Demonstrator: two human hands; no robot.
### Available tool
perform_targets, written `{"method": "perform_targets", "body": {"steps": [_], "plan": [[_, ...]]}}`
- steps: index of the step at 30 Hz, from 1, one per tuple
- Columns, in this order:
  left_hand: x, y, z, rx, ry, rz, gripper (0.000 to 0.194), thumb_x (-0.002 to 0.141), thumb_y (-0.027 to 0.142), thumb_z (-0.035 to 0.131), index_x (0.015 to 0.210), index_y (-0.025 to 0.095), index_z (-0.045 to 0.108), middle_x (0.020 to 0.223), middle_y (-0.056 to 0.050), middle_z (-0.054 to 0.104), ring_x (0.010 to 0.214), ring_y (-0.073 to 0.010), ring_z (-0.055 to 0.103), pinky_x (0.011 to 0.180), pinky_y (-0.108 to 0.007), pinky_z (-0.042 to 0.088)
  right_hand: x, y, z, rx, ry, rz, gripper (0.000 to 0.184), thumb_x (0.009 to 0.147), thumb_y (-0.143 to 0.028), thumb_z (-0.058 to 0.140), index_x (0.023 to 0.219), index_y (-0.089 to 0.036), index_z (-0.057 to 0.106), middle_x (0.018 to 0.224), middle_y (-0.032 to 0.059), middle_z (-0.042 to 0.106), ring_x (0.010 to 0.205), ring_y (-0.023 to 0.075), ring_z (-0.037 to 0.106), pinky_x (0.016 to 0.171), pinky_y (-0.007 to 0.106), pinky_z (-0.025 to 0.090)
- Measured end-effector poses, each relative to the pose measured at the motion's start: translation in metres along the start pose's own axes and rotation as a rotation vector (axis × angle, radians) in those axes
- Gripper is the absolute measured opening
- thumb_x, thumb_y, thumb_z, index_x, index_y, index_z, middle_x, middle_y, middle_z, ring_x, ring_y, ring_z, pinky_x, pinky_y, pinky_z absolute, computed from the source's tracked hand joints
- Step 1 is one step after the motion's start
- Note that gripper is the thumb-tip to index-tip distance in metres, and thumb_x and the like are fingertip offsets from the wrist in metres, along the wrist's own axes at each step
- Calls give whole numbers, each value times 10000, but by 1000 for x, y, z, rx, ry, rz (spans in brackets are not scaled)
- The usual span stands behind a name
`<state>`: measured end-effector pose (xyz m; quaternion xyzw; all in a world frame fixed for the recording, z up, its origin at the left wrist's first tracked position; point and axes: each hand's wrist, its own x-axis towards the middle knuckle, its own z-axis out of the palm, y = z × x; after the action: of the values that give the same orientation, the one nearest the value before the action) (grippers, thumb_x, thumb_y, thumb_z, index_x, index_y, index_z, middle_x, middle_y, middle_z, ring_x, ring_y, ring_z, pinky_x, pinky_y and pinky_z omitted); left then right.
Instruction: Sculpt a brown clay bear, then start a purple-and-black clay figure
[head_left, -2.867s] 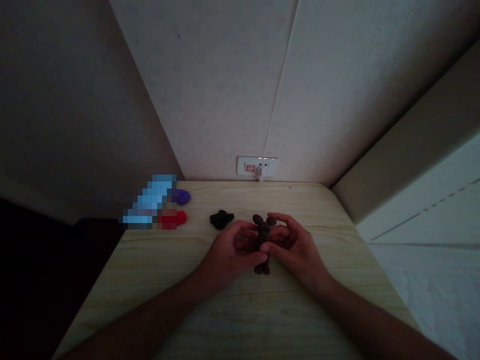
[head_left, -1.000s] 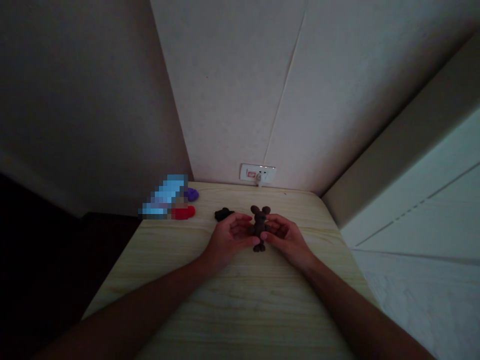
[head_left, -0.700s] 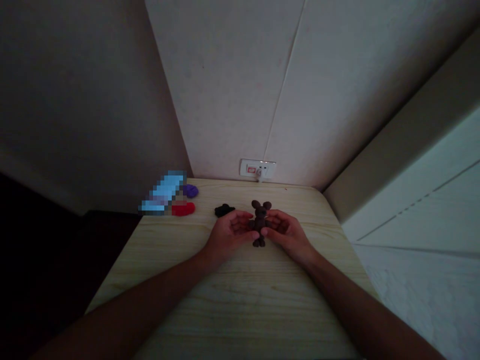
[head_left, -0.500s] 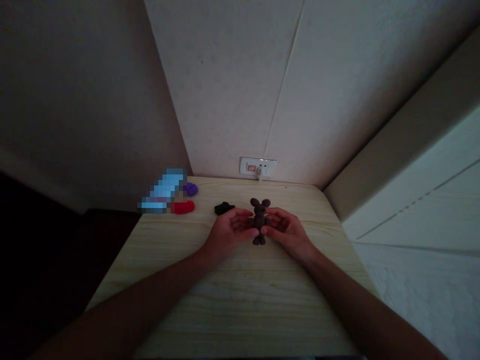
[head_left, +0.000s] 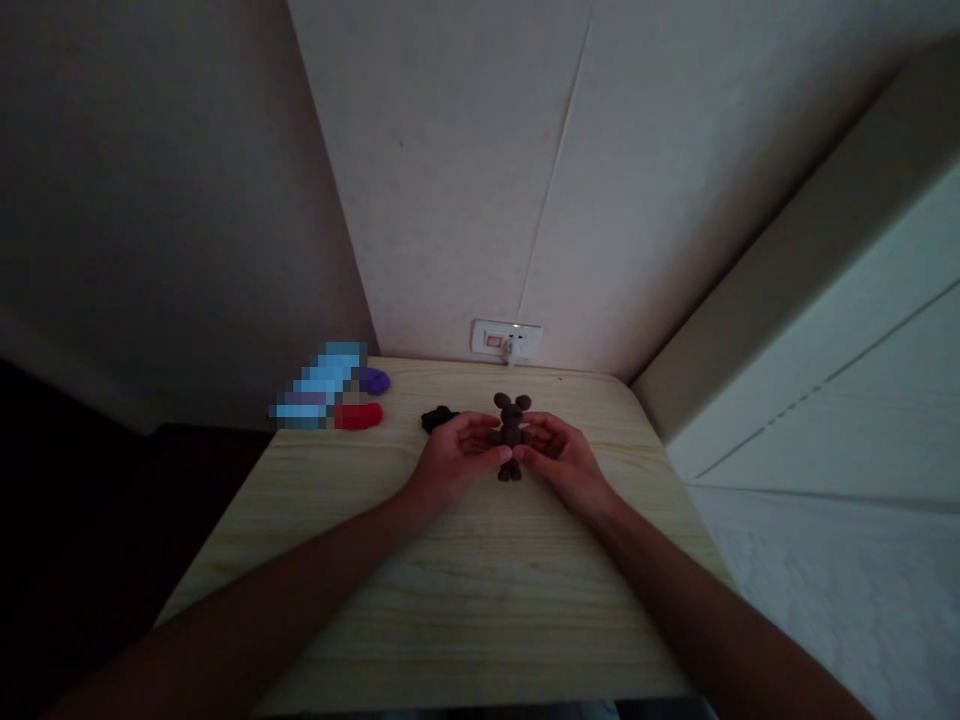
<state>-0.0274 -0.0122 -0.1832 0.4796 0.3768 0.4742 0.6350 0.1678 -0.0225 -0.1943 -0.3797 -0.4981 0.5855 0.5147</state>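
Observation:
Between my hands is a small brown clay bear figure (head_left: 511, 436) with round ears, arms and feet, held upright above the wooden tabletop (head_left: 450, 620). My left hand (head_left: 459, 458) grips its left side, thumb at the lower body and fingers curled behind. On the other side my right hand (head_left: 561, 455) holds it the same way, its thumb close to the left one. Just behind my left hand lies a black lump (head_left: 436, 418), partly covered by the fingers. The backs of the figure's body and my fingertips are hidden.
At the table's far left lie a red lump (head_left: 360, 416), a purple lump (head_left: 374, 381) and a blurred-out light blue object (head_left: 326, 382). A wall socket (head_left: 506, 340) with a plug sits just above the back edge. A pale cabinet (head_left: 825, 330) stands on the right.
The whole view has shifted slightly, so the table and hands appear a little further left. Both hands keep the same hold on the bear figure.

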Motion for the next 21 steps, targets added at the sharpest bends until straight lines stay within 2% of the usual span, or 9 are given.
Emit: {"method": "perform_targets", "body": {"steps": [6,11,16,21], "plan": [[14,5,8,12,-29,32,372,676,243,929,990,139,761,1002,-108,825,916,-234,773,936,-426,600,9,-8,-9,-51,66,-55,522,671,-346,967,1117,-254,713,894,10,803,823,193,764,797,360,642],[38,13,22,6,-81,80,356,679,239,915,989,132,777,1009,-115,835,921,-238,781,935,-422,601,19,-27,-24,-104,127,-109,500,679,-317,955,1112,-248,716,851,-13,781,793,172,751,795,334,632],[71,12,51,26,-129,143,339,664,212,921,965,137,783,989,-109,832,890,-236,782,930,-428,600,26,-47,-58,-161,171,-140,501,663,-300,961,1100,-244,723,862,-9,791,794,183,759,800,349,625],[108,3,81,70,-190,183,321,648,220,940,914,125,789,923,-115,823,829,-245,775,898,-441,601,38,-56,-100,-181,203,-161,563,622,-312,978,1104,-225,700,865,-4,800,796,183,765,833,375,623]]}}
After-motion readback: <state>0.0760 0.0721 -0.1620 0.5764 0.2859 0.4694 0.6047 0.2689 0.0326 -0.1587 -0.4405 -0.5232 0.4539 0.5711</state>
